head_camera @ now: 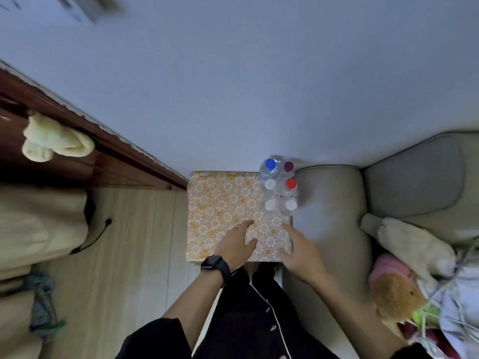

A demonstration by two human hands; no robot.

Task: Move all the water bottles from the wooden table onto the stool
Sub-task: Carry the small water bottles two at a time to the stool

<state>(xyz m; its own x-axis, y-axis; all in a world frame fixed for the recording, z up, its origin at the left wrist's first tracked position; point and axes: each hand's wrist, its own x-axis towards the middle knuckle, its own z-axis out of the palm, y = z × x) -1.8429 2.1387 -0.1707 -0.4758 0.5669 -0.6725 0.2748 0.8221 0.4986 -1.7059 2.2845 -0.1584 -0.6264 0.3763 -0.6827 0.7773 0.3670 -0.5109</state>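
Several clear water bottles stand upright in two rows along the right side of a surface covered with an orange-and-white flower cloth [220,211]. Their caps show from above: a blue cap [270,164], a purple cap [288,166], a red cap [290,183] and three white caps [270,204]. My left hand [237,242], with a black watch on its wrist, hovers over the cloth's near part, fingers apart and empty. My right hand [298,248] hangs over the near right corner, also empty, just short of the nearest bottles. I cannot tell whether this covered surface is the table or the stool.
A beige sofa [329,203] with a grey cushion [414,177] sits right of the cloth, with soft toys [399,294] piled on it. A dark wooden door [77,156] with a pale towel [54,141] hangs at the left. A pale wall runs behind.
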